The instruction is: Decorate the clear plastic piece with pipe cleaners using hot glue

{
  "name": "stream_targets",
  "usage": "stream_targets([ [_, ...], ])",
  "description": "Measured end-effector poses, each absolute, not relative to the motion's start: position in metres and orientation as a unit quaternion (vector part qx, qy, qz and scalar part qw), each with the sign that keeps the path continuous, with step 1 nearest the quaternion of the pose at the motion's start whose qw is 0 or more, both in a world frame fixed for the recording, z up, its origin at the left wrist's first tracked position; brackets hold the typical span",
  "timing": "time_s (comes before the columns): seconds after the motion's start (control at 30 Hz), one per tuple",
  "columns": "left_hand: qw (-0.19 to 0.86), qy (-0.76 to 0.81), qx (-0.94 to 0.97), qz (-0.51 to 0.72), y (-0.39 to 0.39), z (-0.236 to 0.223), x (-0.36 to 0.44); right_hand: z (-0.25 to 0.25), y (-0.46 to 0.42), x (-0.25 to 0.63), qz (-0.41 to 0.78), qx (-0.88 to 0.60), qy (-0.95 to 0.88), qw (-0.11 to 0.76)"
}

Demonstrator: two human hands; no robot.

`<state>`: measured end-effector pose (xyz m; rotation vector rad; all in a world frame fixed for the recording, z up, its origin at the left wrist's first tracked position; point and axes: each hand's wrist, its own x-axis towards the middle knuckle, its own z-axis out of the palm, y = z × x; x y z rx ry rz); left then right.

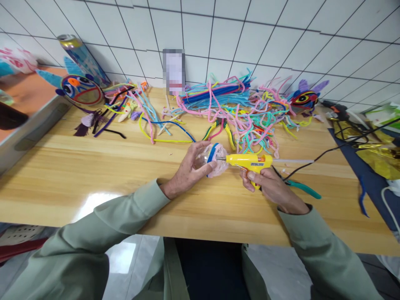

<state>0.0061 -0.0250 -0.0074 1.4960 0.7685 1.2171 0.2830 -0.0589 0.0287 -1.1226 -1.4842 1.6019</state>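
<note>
My left hand (195, 164) is closed around a clear rounded plastic piece (201, 157), partly covered in pale pink with a blue pipe cleaner band (213, 153) across it. My right hand (265, 183) grips a yellow hot glue gun (250, 160) by its handle, fingers at the trigger. The gun's metal nozzle points left and meets the pink side near the blue band; whether it touches, I cannot tell. A clear glue stick (293, 161) sticks out of the gun's back. Teal-handled pliers (303, 188) lie partly behind my right hand.
Bundled pipe cleaners (215, 93) and a loose tangle (262, 125) lie along the tiled wall, with yellow-handled pliers (231, 135) in front. Decorated fish-like crafts stand left (83, 89) and right (303, 100). A can (84, 58) leans at the back left. A black cord (337, 146) crosses the right side.
</note>
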Motion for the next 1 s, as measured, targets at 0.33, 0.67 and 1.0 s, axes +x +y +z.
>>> stream_targets([
  [0.33,0.515,0.314,0.619,0.502,-0.0248,-0.0076,0.006,0.0272,-0.0586,0.2824,0.619,-0.419,-0.567,0.348],
  [0.67,0.506,0.322,0.621,0.505,-0.0246,-0.0068,0.0063,0.0237,-0.0587,0.2825,0.623,-0.404,-0.574,0.345],
  [1.0,0.497,0.323,0.631,0.499,-0.0236,-0.0092,0.0052,0.0227,-0.0595,0.2834,0.634,-0.406,-0.553,0.357],
])
